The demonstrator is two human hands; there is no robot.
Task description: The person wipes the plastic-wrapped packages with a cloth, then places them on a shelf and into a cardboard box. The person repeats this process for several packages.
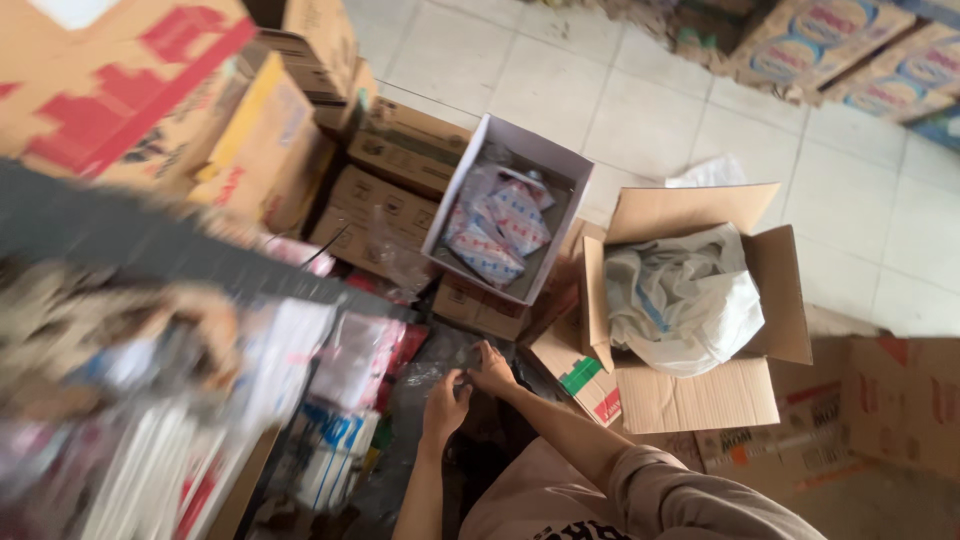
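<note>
- A blurred brown cardboard carton with red print (pixel 120 80) was seen at far left, stacked with other brown cartons (pixel 270 150) beside it.
- A dark grey shelf edge (pixel 130 240) was crossed diagonally below them; the goods under it were too blurred to tell apart.
- White and pink plastic-wrapped packets (pixel 340 370) were piled just right of the blur, with blue-and-white packets (pixel 325 455) below them.
- The left hand (pixel 445 405) was held low at centre, fingers curled, thumb side up, touching a crumpled clear plastic wrapper (pixel 435 372).
- The right hand (pixel 490 368) was set just beside and slightly above the left, fingertips bent in and pinching the same clear wrapper; the two hands were nearly touching. What lay inside the wrapper could not be told.
- The wrapper was located at centre bottom, over a dark gap between the packets on the left and the cartons on the right.
- A light beige sleeve (pixel 690 500) was seen on the right arm, running in from the lower right.
- An open white-walled rectangular box (pixel 470 180) was tilted above the hands, filled with small red, white and blue sachets (pixel 500 230).
- An open brown cardboard box (pixel 700 400) was placed right of the hands, holding a crumpled white plastic bag (pixel 680 295).
- A pale tiled floor (pixel 880 220) was visible beyond, with printed cartons (pixel 820 45) stacked at top right.
</note>
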